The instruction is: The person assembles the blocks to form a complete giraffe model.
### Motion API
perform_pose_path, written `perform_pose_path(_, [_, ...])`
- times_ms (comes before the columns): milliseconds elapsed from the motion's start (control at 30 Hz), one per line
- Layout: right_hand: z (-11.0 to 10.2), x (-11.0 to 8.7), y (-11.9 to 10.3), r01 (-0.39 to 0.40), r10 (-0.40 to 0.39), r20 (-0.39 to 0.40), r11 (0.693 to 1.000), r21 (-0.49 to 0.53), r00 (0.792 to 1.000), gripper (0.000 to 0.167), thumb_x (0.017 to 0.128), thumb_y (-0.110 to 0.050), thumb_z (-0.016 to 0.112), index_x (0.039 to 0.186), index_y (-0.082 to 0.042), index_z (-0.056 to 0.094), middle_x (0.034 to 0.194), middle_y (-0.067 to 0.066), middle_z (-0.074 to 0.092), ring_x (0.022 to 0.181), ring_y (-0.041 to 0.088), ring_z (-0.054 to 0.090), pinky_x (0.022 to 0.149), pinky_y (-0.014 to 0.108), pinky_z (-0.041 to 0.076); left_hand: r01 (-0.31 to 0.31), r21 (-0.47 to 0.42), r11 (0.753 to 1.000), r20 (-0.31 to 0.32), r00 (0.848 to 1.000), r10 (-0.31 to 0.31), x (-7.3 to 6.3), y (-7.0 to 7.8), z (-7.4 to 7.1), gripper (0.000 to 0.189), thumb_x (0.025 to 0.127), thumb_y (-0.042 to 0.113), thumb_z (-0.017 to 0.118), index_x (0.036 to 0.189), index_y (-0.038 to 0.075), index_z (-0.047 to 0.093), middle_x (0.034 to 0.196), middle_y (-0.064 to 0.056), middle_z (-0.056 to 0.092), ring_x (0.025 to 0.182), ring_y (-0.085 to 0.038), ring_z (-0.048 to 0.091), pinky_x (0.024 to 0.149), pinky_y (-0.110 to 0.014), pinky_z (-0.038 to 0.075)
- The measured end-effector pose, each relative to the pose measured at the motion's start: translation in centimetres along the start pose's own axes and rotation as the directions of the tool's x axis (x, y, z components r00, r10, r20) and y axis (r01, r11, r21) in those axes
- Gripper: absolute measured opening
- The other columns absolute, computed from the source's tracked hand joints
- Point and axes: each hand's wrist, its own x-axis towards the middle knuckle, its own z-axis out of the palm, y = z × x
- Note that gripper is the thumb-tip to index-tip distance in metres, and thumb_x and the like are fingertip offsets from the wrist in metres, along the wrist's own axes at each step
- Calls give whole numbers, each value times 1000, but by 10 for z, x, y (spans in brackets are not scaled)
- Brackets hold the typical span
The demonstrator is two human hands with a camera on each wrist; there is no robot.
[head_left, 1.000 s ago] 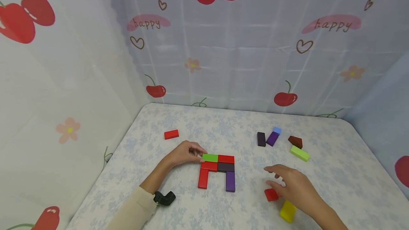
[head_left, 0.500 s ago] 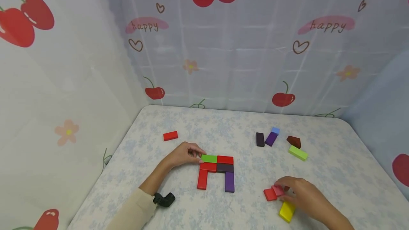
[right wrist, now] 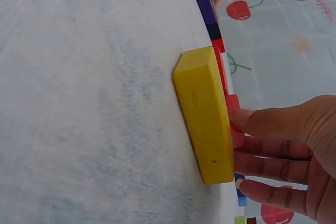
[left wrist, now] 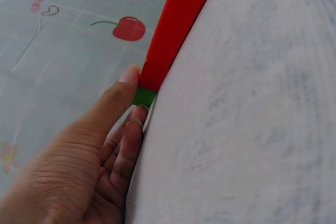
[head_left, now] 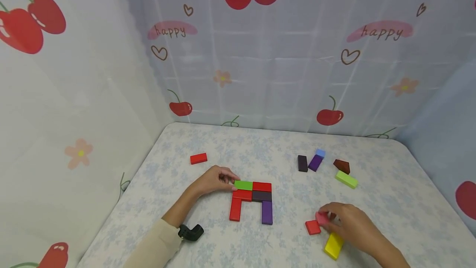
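Observation:
My left hand (head_left: 214, 180) pinches the left end of a light green block (head_left: 243, 185); in the left wrist view the thumb lies on one side of the green block (left wrist: 144, 96) and a finger on the other. That block adjoins a red block (head_left: 262, 187). Below them lie another red block (head_left: 242, 195) and a black block (head_left: 262, 196), with a red leg (head_left: 235, 210) and a purple leg (head_left: 267, 212). On the right, my right hand (head_left: 347, 222) pinches a small pink block (head_left: 322, 218) between thumb and fingers. Beside it are a red square block (head_left: 313, 227) and a yellow block (head_left: 334, 246).
A lone red block (head_left: 198, 159) lies back left. At the back right are black (head_left: 303, 163), purple (head_left: 315, 163), light blue (head_left: 320, 153), brown (head_left: 341, 166) and lime (head_left: 346, 179) blocks. Printed curtains (head_left: 267, 65) stand behind the patterned table (head_left: 282, 243).
My right hand has come down toward the front and taken hold of the pink block, then shifted it slightly left. My left hand stays at the green block.

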Motion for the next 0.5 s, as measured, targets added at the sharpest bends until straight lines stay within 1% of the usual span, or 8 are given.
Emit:
perform_pose_path(100, [-7, 1, -2, 33, -33, -21, 999, -9, 999, 29, 80, -21, 87, 106, -21, 76, 90, -13, 67, 75, 7, 56, 68, 30, 53, -1, -17, 1000, -3, 1000, 1, -3, 13, -1, 26, 85, 6, 83, 110, 9, 79, 96, -14, 71, 77, -15, 58, 68, -23, 48])
perform_pose_path(200, [-13, 2, -3, 81, -82, -60, 997, -19, 995, 30, 80, -19, 87, 107, -20, 76, 95, -13, 69, 76, 5, 56, 66, 27, 52, -6, -15, 1000, -3, 1000, 6, -3, 14, -2, 26, 85, 6, 83, 111, 9, 79, 96, -15, 71, 77, -17, 59, 68, -24, 48])
perform_pose_path(367, [-15, 3, -10, 180, -181, -139, 983, -21, 973, 28, 79, -18, 87, 105, -19, 76, 97, -14, 70, 76, 0, 55, 65, 22, 52, -8, -9, 1000, 2, 1000, 8, -5, 16, -3, 26, 85, 7, 82, 111, 7, 79, 96, -16, 70, 76, -15, 59, 68, -24, 48])
perform_pose_path(500, [-13, 4, -19, 199, -197, -169, 980, -7, 966, 27, 80, -18, 87, 105, -20, 76, 98, -14, 70, 76, 0, 55, 66, 22, 52, -10, -6, 1000, 15, 1000, 11, -5, 20, -3, 26, 86, 7, 82, 112, 6, 78, 97, -16, 71, 78, -17, 59, 69, -24, 49])
